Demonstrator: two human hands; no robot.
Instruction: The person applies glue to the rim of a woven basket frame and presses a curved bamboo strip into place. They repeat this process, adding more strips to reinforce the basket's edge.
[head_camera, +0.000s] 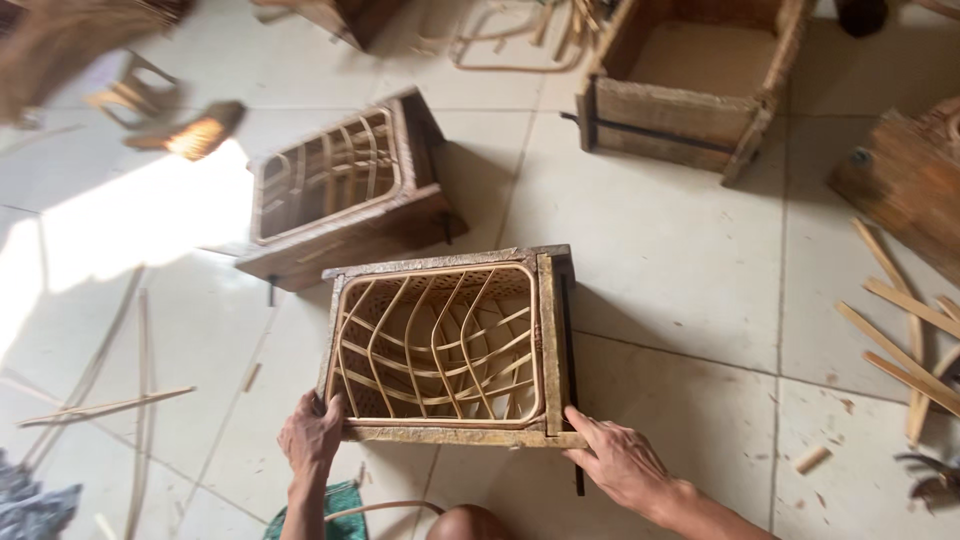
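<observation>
A person's left hand (312, 432) and right hand (622, 462) grip the near corners of a rectangular woven basket (450, 345) standing on the tiled floor (680, 260), fingers wrapped over its brown rim. Pale cane ribs curve in a lattice across its open side. Just beyond the fingers a second basket of the same kind (345, 190) lies tilted; farther off, to the right, sits a third box-shaped one (690, 80). Loose cane strips (905, 350) lie scattered right of the right hand, thin canes (110, 405) left of the left.
</observation>
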